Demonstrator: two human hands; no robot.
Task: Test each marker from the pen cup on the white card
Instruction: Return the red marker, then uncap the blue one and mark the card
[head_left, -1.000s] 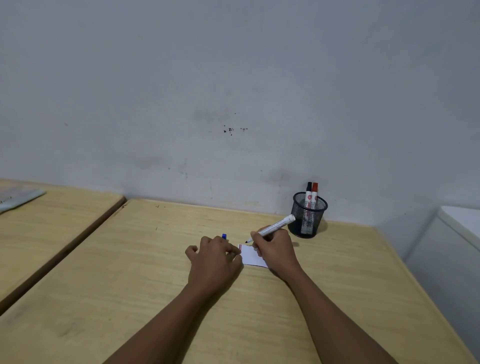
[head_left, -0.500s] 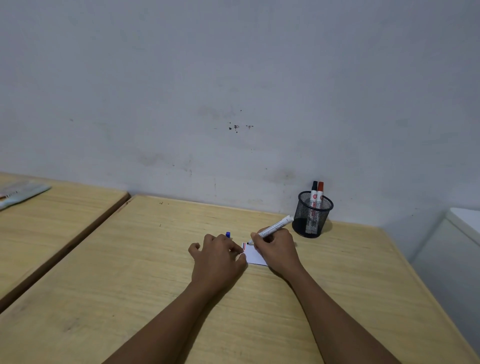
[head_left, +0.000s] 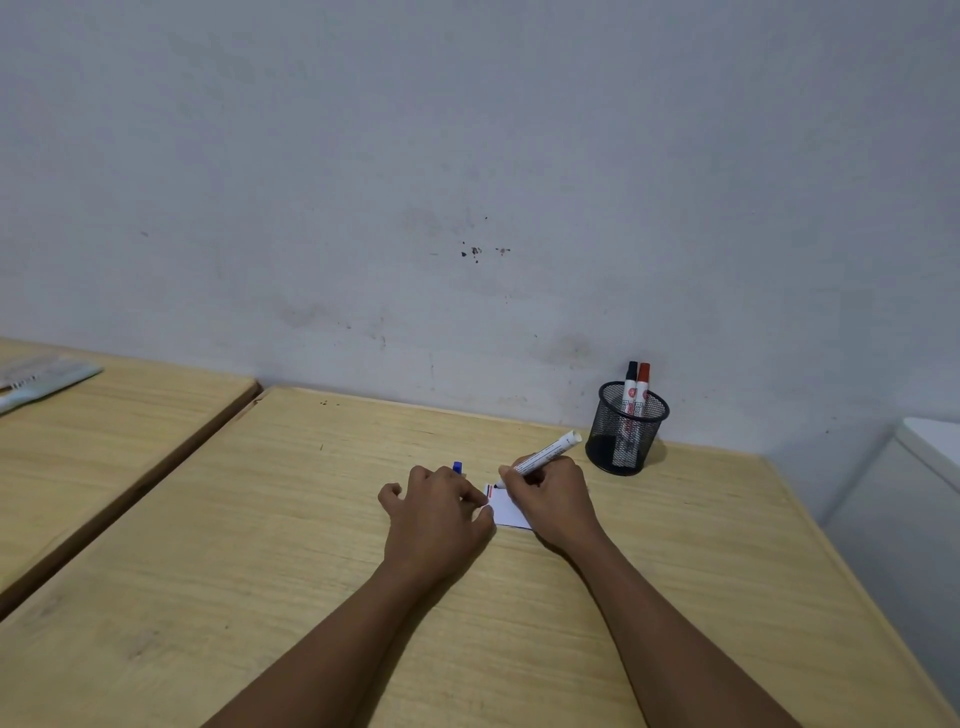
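— Firstly, the desk (head_left: 311, 545) and the cup?
— Wooden desk; the black mesh cup (head_left: 627, 428) stands beyond the card, right of it, holding a black-capped and a red-capped marker.
— Hands?
— Right hand (head_left: 553, 501) pinches a white marker (head_left: 545, 453), tip on the card's (head_left: 506, 512) far edge. Left hand (head_left: 441, 512), curled, presses the card's left edge.
— Smaller items?
— A blue cap (head_left: 457, 467) shows just beyond the left hand.

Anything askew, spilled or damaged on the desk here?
Nothing stands out. The pen cup stands upright with two capped markers inside, the white card lies flat, and the right hand holds a marker tip-down on it.
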